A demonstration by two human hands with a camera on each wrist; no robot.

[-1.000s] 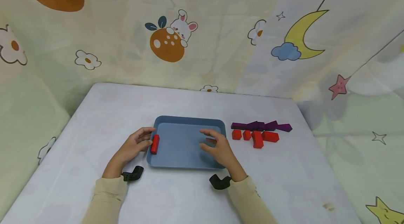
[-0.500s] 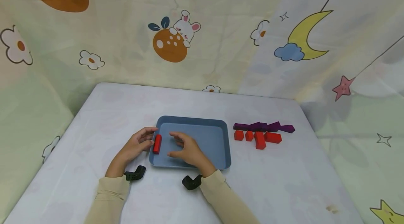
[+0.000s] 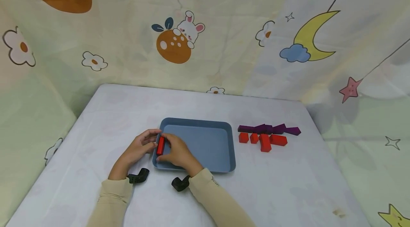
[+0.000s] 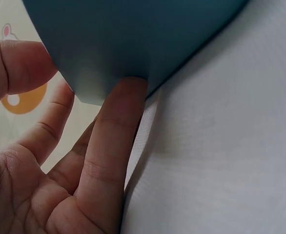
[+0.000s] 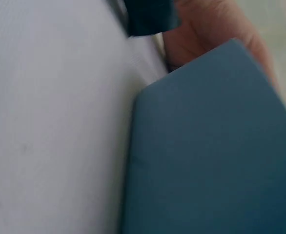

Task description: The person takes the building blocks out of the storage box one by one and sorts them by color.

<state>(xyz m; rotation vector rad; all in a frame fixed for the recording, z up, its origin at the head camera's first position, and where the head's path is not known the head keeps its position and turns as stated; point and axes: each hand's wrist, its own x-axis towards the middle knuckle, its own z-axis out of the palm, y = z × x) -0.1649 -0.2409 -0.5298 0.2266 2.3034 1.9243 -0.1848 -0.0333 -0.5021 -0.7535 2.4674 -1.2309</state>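
In the head view, my left hand (image 3: 137,149) rests at the left rim of the blue-grey tray (image 3: 208,166). Its fingers are loosely bent, and in the left wrist view fingertips (image 4: 128,90) touch the tray's outer wall (image 4: 118,39). My right hand (image 3: 177,152) reaches over the tray's left part. A long red block (image 3: 160,146) lies along the tray's left side, its ends pinched between that hand's thumb and fingers. The right wrist view has mostly the tray's side (image 5: 206,156), with the block hidden.
Right of the tray, several red blocks (image 3: 265,143) sit in front of a row of purple blocks (image 3: 246,128) on the white-covered table (image 3: 275,188). A printed curtain (image 3: 128,35) hangs behind and beside the table.
From the tray's right side, my right hand has moved left to the long red block and closed its thumb and fingers on it. The left hand stays at the tray's left rim.
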